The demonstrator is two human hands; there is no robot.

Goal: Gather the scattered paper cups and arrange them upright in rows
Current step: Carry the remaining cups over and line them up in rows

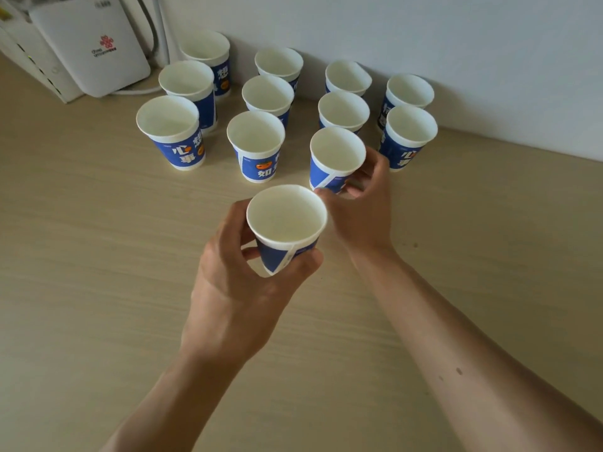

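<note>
Several blue-and-white paper cups stand upright in rows on the beige table [98,256], running back to the wall. My left hand [235,285] grips one upright cup [287,223] near its base, held above the table in front of the rows. My right hand [359,203] holds the front cup of the third row [336,158] by its lower part, fingers curled around it; that cup stands at the table surface. A front-left cup [169,132] and a front cup of the second row [256,145] stand free. The far-right row ends with a cup [409,135] just beyond my right fingers.
A white router-like box [88,44] with a red logo leans at the back left, with cables [156,27] beside it. The pale wall [456,44] runs directly behind the cups. Bare tabletop lies to the left, right and front of my arms.
</note>
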